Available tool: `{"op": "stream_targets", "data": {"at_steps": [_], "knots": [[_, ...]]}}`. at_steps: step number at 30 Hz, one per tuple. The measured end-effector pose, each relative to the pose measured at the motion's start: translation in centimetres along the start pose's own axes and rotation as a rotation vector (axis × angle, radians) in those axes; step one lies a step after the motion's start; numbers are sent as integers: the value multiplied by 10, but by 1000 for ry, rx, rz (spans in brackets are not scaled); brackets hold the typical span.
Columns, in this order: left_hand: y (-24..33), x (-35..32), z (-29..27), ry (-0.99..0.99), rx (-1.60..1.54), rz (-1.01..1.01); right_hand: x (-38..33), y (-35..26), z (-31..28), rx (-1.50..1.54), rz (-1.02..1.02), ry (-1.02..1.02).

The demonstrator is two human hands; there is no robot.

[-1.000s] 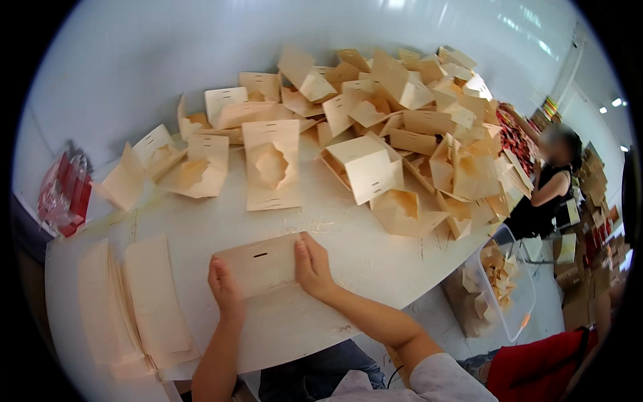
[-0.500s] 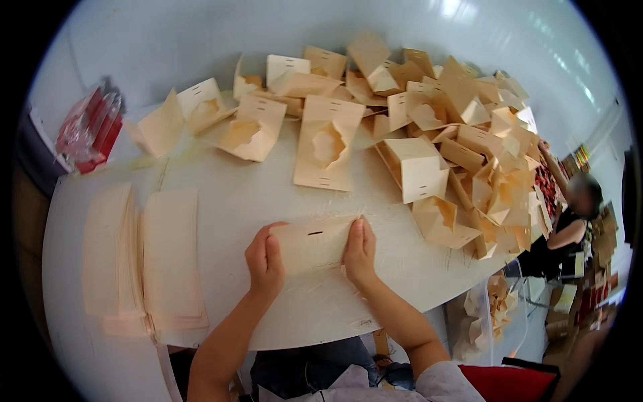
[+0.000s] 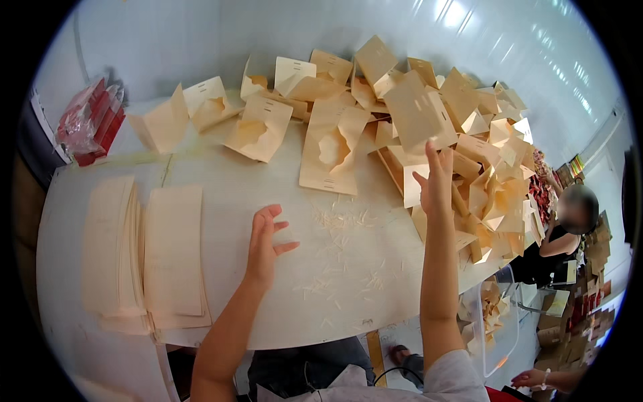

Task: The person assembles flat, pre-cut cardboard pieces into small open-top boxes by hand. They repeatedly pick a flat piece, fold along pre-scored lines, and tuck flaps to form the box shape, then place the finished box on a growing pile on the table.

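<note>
My right hand reaches out over the pile of folded cream card pieces, fingers stretched and thumb apart. At its fingertips is a slightly blurred, slotted card piece; whether they still touch, I cannot tell. My left hand hovers over the table, empty, with its fingers spread. Thin cream offcut slivers lie scattered to its right. Beyond them stands a folded card piece with a jagged-edged cutout.
Two stacks of flat cream card sheets lie at the left. Red packages in clear plastic sit at the far left. A clear bin of card pieces stands below the right edge. A person is at the right; another person's hand shows lower right.
Both hands held a card piece over the near table. My right hand has swung out to the pile with it, while my left let go and opened. The slivers are now uncovered.
</note>
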State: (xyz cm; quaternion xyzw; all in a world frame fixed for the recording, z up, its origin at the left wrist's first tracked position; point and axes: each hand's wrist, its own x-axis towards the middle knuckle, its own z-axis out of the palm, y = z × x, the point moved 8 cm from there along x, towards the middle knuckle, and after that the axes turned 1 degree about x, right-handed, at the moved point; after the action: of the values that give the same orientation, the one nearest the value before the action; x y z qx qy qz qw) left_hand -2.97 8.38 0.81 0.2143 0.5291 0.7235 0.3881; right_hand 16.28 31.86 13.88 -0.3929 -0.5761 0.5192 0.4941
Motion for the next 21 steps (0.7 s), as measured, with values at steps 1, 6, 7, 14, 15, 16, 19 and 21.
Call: {"op": "stream_targets", "data": {"at_steps": [1,6,7,14,15,16,19,21], "knots": [[-2,2,1,-8,4,-27,2,2,-5,-66,-87,45],[-5,4,8,-45,34,-53,-57,38,-3,-222,-490,157],[-4,2,7,-42,60,-57,-72,48,8,-277,-558,115],[34,-6,7,34,508,423,-143,46,79,-398,-971,-270],[62,-18,11,43,611,580,-149,48,81,-393,-965,-288],[81,-30,10,54,752,709,-155,48,82,-407,-978,-325],[127,-63,-13,288,1230,834,-158,53,81,-384,-924,-386],[146,-76,-52,467,1468,697,-155,54,81,-365,-878,-402]]}}
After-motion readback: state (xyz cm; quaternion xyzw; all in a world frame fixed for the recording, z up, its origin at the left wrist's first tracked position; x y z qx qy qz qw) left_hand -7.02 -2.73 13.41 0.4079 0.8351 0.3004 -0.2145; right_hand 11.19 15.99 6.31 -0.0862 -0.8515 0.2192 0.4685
